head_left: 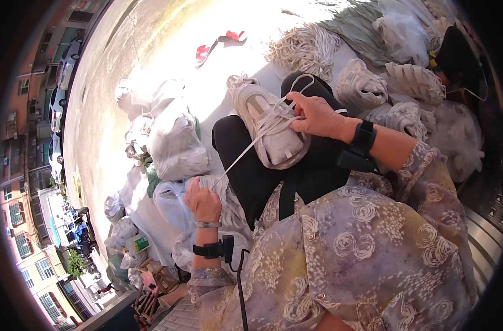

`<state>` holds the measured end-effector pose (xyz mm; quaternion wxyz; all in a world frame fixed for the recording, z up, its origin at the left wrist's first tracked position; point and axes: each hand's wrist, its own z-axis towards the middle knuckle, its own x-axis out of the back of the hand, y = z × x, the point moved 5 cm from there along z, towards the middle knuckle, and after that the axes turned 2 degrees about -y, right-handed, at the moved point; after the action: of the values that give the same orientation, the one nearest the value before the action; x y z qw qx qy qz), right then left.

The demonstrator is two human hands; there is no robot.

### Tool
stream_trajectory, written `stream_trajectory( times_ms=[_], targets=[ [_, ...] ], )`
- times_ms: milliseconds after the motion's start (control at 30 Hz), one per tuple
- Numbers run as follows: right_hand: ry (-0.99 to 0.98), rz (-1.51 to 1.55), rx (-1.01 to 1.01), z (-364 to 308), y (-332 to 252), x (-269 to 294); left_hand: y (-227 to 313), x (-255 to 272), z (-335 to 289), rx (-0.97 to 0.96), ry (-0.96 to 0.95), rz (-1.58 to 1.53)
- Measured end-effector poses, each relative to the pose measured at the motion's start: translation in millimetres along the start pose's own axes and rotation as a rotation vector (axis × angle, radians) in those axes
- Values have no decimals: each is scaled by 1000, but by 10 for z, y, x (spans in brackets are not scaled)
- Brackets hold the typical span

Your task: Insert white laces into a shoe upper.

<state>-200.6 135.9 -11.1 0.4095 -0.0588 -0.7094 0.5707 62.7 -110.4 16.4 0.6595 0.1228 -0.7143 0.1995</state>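
Note:
A pale grey sneaker (pixel 282 140) rests across my lap on black trousers, its toe toward me. White shoelace (pixel 241 156) criss-crosses over its front. My right hand (pixel 316 115) is closed at the shoe's right side, thumb and finger pinching the lace, and a loop of it stands above the fingers. A taut length runs from the shoe down and left to my left hand (pixel 203 199), closed around its end, out from the shoe. The left fingertips are partly turned out of sight. Both wrists wear black straps, the right one with a boxy device.
A bundle of white laces (pixel 305 51) lies beyond my knees. Rolled bundles of pale laces (pixel 360 85) sit to the right. Bagged white bundles (pixel 177 140) are heaped left. A red-and-grey strip (pixel 221 45) lies on the sunlit ground. Wooden stool-like frames (pixel 152 284) stand lower left.

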Motion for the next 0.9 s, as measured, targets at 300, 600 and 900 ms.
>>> stream_trajectory(
  times_ms=[300,600,900],
  targets=[
    [-46,-18,26,73,-110,-123,-1799,-634,-1931,1029,-518,227],
    [-151,-68,12,61,-247,-107,175,114,195,-37,276,-493],
    [-197,-168,166,55,-321,-120,1242,313,664,-342,219,-594]
  ],
)
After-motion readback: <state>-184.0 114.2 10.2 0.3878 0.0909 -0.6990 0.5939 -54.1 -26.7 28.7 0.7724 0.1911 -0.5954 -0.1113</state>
